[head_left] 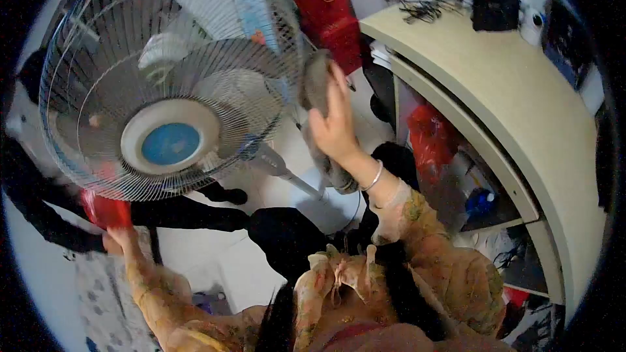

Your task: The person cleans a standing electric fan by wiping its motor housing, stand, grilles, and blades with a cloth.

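A standing fan [171, 143] with a round wire grille and a blue centre cap fills the upper left. My right hand [336, 120] is at the grille's right edge, its fingers extended along a grey cloth [316, 85] that it holds against the wires. Part of the cloth hangs below the palm. At the lower left of the grille, my left hand [120, 238] grips a red, blurred item [105, 207], perhaps a cloth or plastic; its fingers are partly hidden. The fan's pole [293, 179] runs down to a round white base [326, 205].
A curved pale desk [521, 111] stands on the right, bearing a black router [493, 10], a small white camera [533, 27] and tangled cables [424, 10]. Beneath it hangs a red plastic bag [430, 137]. Another person's dark sleeve [49, 212] is at the left. A red bag [329, 19] stands behind.
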`<state>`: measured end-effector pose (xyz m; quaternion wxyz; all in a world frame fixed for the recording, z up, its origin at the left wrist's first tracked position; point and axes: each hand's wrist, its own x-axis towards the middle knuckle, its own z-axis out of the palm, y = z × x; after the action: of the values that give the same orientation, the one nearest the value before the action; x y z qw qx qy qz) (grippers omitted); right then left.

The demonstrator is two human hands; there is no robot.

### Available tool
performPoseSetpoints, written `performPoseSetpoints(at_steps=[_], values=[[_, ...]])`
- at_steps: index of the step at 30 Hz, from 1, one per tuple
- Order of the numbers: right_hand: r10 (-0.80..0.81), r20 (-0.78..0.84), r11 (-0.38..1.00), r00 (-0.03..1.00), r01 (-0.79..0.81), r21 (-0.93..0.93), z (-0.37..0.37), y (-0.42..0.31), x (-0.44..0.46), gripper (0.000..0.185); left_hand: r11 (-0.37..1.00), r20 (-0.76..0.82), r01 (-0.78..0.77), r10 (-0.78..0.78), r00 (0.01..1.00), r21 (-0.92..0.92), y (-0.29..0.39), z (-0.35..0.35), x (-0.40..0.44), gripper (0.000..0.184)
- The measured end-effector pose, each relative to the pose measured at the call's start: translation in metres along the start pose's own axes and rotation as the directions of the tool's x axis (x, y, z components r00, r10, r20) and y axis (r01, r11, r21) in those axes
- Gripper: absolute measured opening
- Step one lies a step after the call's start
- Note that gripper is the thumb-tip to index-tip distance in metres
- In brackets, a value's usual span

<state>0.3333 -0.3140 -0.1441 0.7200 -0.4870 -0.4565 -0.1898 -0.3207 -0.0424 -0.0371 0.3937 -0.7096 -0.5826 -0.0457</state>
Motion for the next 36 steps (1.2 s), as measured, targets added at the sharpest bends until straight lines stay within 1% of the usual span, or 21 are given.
performPoseSetpoints(at_steps=[4,6,9,10,11,12,13,14,15,17,19,23,24,25,27,28,30,32,33,34,36], values=[[-0.027,0.091,0.994,0.996,0.017,0.109,-0.004,-0.02,-0.003,0.06,0.94,0.131,-0.008,-0.039,0.991,0.342,-0.096,0.016,-0.068,0.036],[-0.03,0.124,0.99,0.992,0.012,0.142,-0.023,-0.017,-0.01,0.06,0.915,0.17,0.002,-0.077,0.982,0.404,-0.137,0.009,-0.059,0.038],[-0.023,0.116,0.984,0.993,0.002,0.18,-0.026,-0.01,-0.015,0.059,0.989,0.127,0.095,-0.109,0.986,0.113,-0.17,-0.035,0.026,0.043],[-0.034,0.096,0.975,0.995,0.012,0.221,-0.027,-0.016,-0.011,0.059,0.998,0.0,0.052,-0.052,0.999,-0.034,-0.102,-0.133,0.05,0.044],[-0.047,0.088,0.981,0.995,0.029,0.193,-0.028,-0.018,-0.007,0.059,0.93,-0.218,0.014,-0.101,0.971,-0.367,-0.057,-0.19,0.07,0.047],[-0.063,0.078,0.984,0.995,0.049,0.174,-0.027,-0.021,-0.004,0.058,0.773,-0.425,-0.165,-0.145,0.894,-0.612,-0.011,-0.248,0.089,0.05],[-0.079,0.069,0.985,0.995,0.067,0.158,-0.024,-0.024,0.0,0.058,0.578,-0.495,-0.311,-0.188,0.848,-0.754,0.045,-0.305,0.083,0.049],[-0.119,0.022,0.982,0.993,0.115,0.149,-0.02,-0.027,0.008,0.057,0.376,-0.438,-0.341,-0.212,0.873,-0.862,0.079,-0.341,0.078,0.049],[-0.146,-0.017,0.982,0.989,0.147,0.12,0.025,-0.039,0.025,0.057,0.138,-0.373,-0.35,-0.211,0.904,-0.927,0.079,-0.338,0.111,0.049],[-0.155,-0.051,0.982,0.987,0.16,0.104,0.026,-0.051,0.057,0.055,0.477,-0.631,-0.556,0.003,0.776,-0.681,0.116,-0.354,0.119,0.056],[-0.208,-0.122,0.959,0.971,0.227,0.17,0.03,-0.051,0.086,0.053,0.361,-0.512,-0.423,-0.2,0.835,-0.831,0.16,-0.373,0.102,0.061],[-0.315,-0.034,0.949,0.948,0.316,0.016,0.04,-0.074,0.121,0.055,0.464,-0.535,-0.387,-0.244,0.809,-0.796,0.164,-0.362,0.113,0.067],[-0.395,-0.145,0.918,0.907,0.387,-0.08,0.057,-0.068,0.114,0.05,0.501,-0.541,-0.36,-0.28,0.793,-0.787,0.162,-0.359,0.119,0.065],[-0.408,-0.104,0.909,0.907,0.393,-0.137,0.062,-0.075,0.104,0.047,0.537,-0.55,-0.332,-0.317,0.773,-0.776,0.159,-0.356,0.127,0.064],[-0.479,-0.018,0.864,0.877,0.468,-0.183,0.079,-0.086,0.082,0.047,0.743,-0.84,-0.536,-0.065,0.538,-0.401,0.137,-0.333,0.161,0.057],[-0.494,0.062,0.847,0.867,0.496,-0.188,0.086,-0.093,0.069,0.043,0.792,-0.917,-0.588,0.094,0.389,-0.168,0.136,-0.338,0.166,0.054],[-0.509,0.221,0.813,0.832,0.549,-0.192,0.093,-0.104,0.048,0.036,0.597,-0.688,-0.445,-0.268,0.674,-0.668,0.166,-0.346,0.148,0.04],[-0.564,0.291,0.785,0.773,0.612,-0.103,0.092,-0.102,0.039,0.033,0.799,-0.859,-0.523,0.017,0.512,-0.296,0.147,-0.331,0.162,0.038],[-0.592,0.323,0.767,0.739,0.639,-0.056,0.091,-0.1,0.038,0.032,0.844,-0.887,-0.53,0.178,0.425,-0.085,0.14,-0.326,0.166,0.038],[-0.597,0.268,0.765,0.756,0.638,-0.094,0.09,-0.093,0.042,0.035,0.717,-0.794,-0.545,-0.018,0.608,-0.434,0.155,-0.337,0.151,0.04],[-0.561,0.123,0.805,0.818,0.574,-0.151,0.083,-0.075,0.06,0.038,0.593,-0.668,-0.448,-0.215,0.712,-0.669,0.173,-0.358,0.132,0.042]])
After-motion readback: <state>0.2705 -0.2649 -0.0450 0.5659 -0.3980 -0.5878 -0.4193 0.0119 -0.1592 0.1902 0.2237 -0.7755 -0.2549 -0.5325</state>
